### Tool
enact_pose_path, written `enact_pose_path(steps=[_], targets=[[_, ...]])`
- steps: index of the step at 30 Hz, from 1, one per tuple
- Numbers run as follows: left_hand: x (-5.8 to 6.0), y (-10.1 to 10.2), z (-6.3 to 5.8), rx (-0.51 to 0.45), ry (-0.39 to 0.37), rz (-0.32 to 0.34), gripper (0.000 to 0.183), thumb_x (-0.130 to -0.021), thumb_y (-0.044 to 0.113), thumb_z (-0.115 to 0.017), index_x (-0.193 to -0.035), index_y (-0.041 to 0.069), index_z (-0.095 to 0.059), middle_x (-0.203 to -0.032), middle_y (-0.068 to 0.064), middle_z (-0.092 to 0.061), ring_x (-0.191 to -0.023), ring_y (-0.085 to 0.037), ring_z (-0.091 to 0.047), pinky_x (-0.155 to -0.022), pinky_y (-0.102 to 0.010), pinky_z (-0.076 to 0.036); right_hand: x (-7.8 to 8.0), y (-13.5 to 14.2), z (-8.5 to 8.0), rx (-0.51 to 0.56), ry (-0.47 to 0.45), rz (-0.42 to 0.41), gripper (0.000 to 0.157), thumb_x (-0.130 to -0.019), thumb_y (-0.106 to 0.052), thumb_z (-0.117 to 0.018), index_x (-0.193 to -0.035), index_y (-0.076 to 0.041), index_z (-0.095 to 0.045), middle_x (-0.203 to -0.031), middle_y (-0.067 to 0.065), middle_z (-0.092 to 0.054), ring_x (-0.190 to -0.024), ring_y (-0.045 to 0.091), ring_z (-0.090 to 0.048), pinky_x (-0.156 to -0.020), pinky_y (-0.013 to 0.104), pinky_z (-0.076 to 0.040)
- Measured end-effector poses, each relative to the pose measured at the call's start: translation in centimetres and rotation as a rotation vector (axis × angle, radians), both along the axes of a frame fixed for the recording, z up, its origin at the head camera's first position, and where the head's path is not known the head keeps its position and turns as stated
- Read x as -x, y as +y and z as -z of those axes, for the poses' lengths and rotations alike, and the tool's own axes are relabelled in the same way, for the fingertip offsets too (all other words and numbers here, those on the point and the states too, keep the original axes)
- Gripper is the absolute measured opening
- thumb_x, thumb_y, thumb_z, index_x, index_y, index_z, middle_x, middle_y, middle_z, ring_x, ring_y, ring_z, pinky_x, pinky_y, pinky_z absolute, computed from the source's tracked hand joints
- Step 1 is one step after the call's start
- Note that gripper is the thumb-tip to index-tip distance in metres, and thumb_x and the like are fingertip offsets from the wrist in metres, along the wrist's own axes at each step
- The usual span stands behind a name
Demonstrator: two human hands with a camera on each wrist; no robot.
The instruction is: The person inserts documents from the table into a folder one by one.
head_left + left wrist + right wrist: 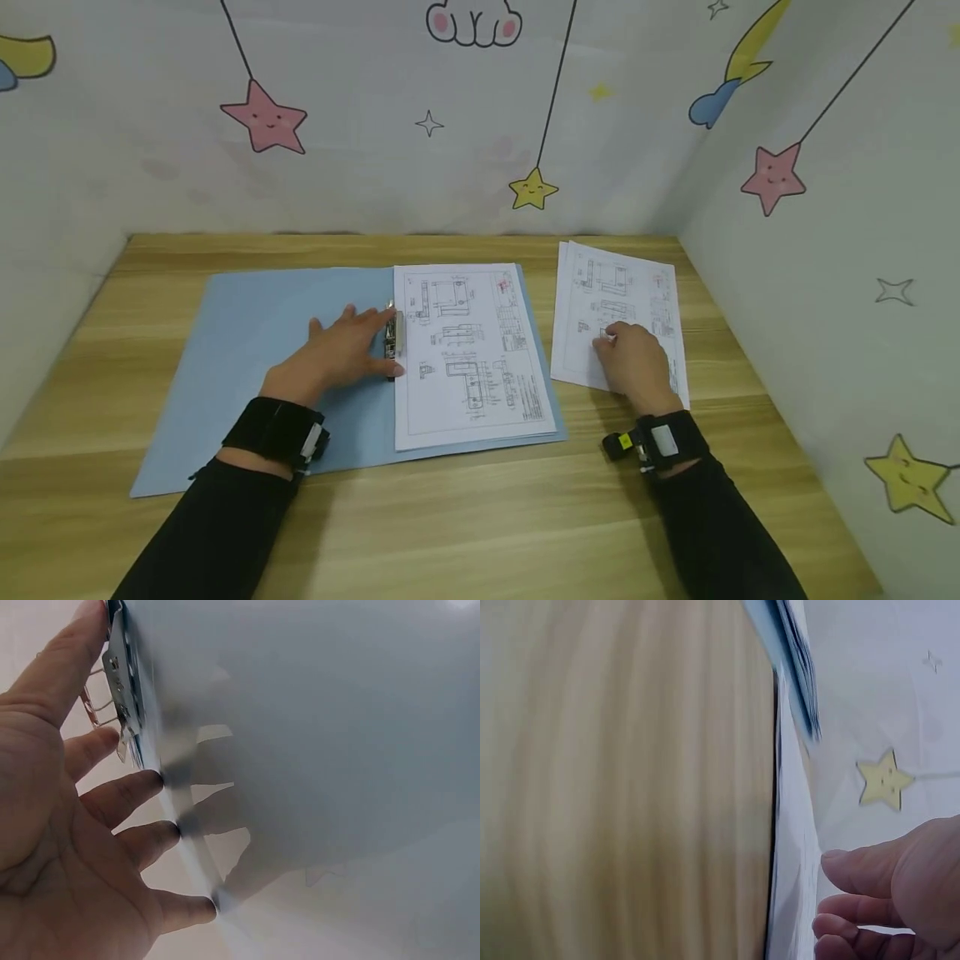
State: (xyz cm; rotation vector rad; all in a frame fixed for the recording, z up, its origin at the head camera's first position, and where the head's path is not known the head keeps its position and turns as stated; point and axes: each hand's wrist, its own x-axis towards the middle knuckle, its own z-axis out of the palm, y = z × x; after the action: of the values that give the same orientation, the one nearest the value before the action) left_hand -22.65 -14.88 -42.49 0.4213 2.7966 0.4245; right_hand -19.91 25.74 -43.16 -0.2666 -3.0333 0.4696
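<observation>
A light blue folder [232, 358] lies spread on the table, with sheets of technical drawings [420, 408] on its right half. A metal lever clip [390, 343] sits at the fold, along the sheets' left edge. My left hand [326, 354] spans the clip with fingers apart; in the left wrist view, the thumb is at the clip and several fingertips touch the folder. Two or more loose drawing sheets [637, 275] lie to the right, slightly fanned. My right hand [637, 367] is over them, thumb and fingers loosely bent, fingertips close to the paper [795, 862].
The wood-grain table [450, 517] meets a white back wall [360, 183] and a right wall [840, 333], both printed with stars. A strip of table separates the folder from the loose sheets. Each wrist wears a black strap [273, 433].
</observation>
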Motion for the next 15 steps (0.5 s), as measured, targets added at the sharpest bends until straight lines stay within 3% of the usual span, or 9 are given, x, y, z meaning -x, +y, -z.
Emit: enact_pose_path(steps=[5,10,15], targets=[[-0.5,0.0,-0.1,0.009,0.010,-0.005,0.101,-0.061,0.068,-0.059,-0.142,0.022,-0.020,-0.147,-0.016,-0.030,-0.131,-0.048,-0.011,-0.091,-0.083,-0.006,-0.1,3.5,-0.3,-0.030,-0.075,0.096,0.040,-0.086,-0.033,-0.051,-0.109,-0.001,-0.059,-0.103,0.019,-0.065,-0.083,0.030,-0.056,-0.061,0.044,-0.045],[-0.7,-0.1,0.1,0.010,0.006,-0.006,0.098,-0.064,0.068,-0.056,-0.142,0.023,-0.020,-0.148,-0.017,-0.028,-0.132,-0.048,-0.010,-0.091,-0.082,-0.007,-0.1,6.6,-0.3,-0.038,-0.136,0.233,0.047,-0.084,-0.044,-0.051,-0.097,0.001,-0.059,-0.082,0.018,-0.062,-0.061,0.026,-0.054,-0.044,0.037,-0.038],[-0.5,-0.1,0.4,0.000,0.010,-0.009,0.096,-0.064,0.068,-0.056,-0.142,0.024,-0.021,-0.148,-0.017,-0.027,-0.132,-0.047,-0.010,-0.092,-0.082,-0.008,-0.2,8.4,-0.2,-0.062,-0.189,0.322,0.060,-0.075,-0.060,-0.052,-0.081,-0.001,-0.060,-0.071,0.015,-0.058,-0.054,0.024,-0.052,-0.042,0.037,-0.036]])
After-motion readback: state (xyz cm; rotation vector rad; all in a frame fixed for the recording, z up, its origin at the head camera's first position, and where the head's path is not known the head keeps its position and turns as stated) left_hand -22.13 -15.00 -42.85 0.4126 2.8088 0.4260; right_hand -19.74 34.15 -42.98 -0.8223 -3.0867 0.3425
